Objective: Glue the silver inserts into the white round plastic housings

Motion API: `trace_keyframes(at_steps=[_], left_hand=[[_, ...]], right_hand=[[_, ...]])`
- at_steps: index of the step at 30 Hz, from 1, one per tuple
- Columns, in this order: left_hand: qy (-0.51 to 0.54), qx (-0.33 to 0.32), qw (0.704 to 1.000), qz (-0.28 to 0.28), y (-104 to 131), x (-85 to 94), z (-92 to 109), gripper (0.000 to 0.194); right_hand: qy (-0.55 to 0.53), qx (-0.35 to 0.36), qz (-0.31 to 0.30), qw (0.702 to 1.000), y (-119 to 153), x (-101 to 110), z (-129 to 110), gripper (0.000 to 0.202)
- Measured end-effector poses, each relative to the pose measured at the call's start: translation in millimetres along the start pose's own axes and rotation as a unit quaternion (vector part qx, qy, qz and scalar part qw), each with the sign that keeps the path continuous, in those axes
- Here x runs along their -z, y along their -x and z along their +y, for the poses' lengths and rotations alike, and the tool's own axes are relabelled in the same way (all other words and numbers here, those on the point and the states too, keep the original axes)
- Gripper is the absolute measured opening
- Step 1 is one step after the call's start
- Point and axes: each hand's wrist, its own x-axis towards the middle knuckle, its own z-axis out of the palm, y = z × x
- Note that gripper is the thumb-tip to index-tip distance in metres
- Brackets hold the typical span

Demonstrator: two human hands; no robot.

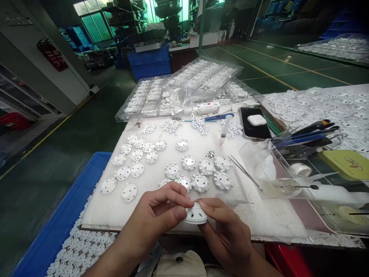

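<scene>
Left hand (155, 215) and right hand (227, 227), both closed in a fingertip grip on one small round white plastic housing (196, 214), held just above the near edge of the white foam-covered worktop (121, 207). Beyond the housing: nine round white discs with metal centres (201, 183) in a near cluster, about eleven flatter white discs (129, 192) left of it. Farther: one pair of tweezers (245, 172), one syringe (224, 132), one black phone (255, 125) carrying one white earbud case (256, 120).

One head-worn camera looks forward and down. The worktop (150, 200) lies close below it. The factory floor (288, 69) stretches beyond.
</scene>
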Motion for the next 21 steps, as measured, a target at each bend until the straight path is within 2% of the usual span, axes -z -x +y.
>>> trace_keyframes(at_steps=[5, 7, 10, 13, 16, 18, 19, 21], left_hand=[[0.016, -0.014, 1.0, 0.021, 1, -5.6, -6, 0.006], [-0.017, -0.053, 0.998, 0.012, 2, -5.4, -8, 0.014], [-0.114, -0.142, 0.983, 0.015, 4, -3.4, -12, 0.038], [-0.194, -0.197, 0.958, 0.078, 7, -2.8, -19, 0.048], [-0.164, -0.174, 0.958, 0.156, 10, -6.4, -29, 0.045], [-0.131, -0.135, 0.962, 0.196, 12, -9.6, -34, 0.037], [-0.118, -0.112, 0.963, 0.215, 13, -10.5, -36, 0.032], [-0.087, -0.067, 0.961, 0.254, 14, -9.9, -38, 0.025]], right_hand=[[-0.001, -0.003, 0.006, 1.0, 2, -1, -2, 0.048], [0.001, -0.007, 0.011, 1.0, 2, -2, -2, 0.043], [0.012, -0.021, 0.015, 1.0, 1, -5, -4, 0.033], [0.041, -0.045, -0.004, 0.998, -3, -3, -8, 0.024], [0.088, -0.045, -0.051, 0.994, -7, 7, -16, 0.024], [0.167, 0.009, -0.065, 0.984, -4, 18, -19, 0.024], [0.212, 0.041, -0.053, 0.975, 0, 24, -20, 0.023], [0.281, 0.094, 0.019, 0.955, 9, 34, -17, 0.021]])
